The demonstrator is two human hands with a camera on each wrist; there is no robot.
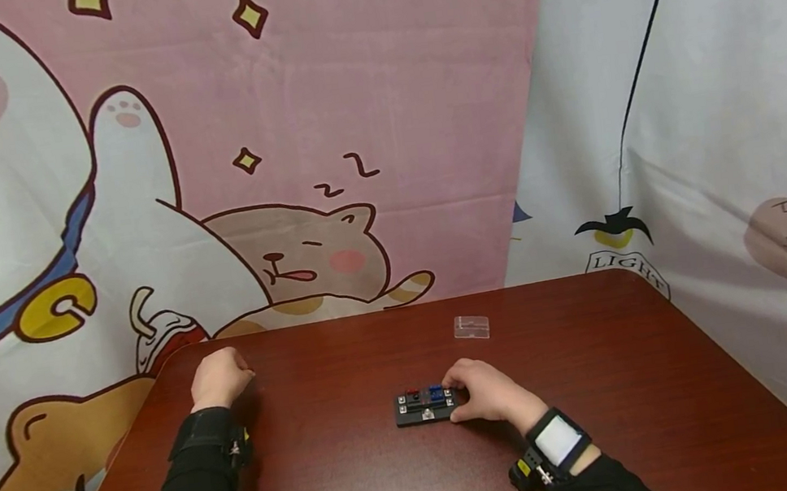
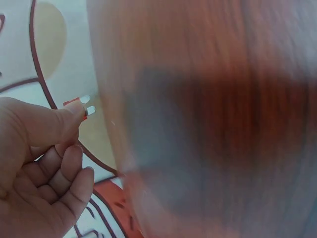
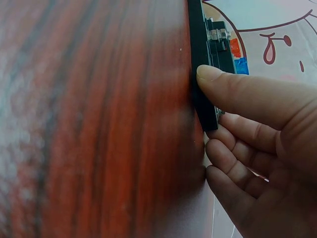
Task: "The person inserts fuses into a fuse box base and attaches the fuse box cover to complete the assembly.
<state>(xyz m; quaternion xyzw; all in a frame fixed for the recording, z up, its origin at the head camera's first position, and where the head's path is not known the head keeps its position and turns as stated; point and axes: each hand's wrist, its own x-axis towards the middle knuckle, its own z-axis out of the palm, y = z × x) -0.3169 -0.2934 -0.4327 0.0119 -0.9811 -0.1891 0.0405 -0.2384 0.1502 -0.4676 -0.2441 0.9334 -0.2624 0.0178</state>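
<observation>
The right hand (image 1: 484, 392) grips the black fuse block (image 1: 424, 406) at its 3 o'clock end, thumb (image 3: 233, 87) on the edge, mid-table (image 1: 602, 384). The left hand (image 1: 218, 377), at the table's 9 o'clock edge, pinches a small red fuse (image 2: 79, 103), mostly hidden behind the thumb; only 2 metal prongs show. A clear lid (image 1: 471, 327) lies at 12 o'clock, apart.

Bare table (image 1: 602, 384) beyond clear lid (image 1: 471, 327)

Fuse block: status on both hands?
Right hand holds fuse block flat on table. Left hand pinches small red blade fuse, away from block. Clear cover lies apart, nothing obstructing.
</observation>
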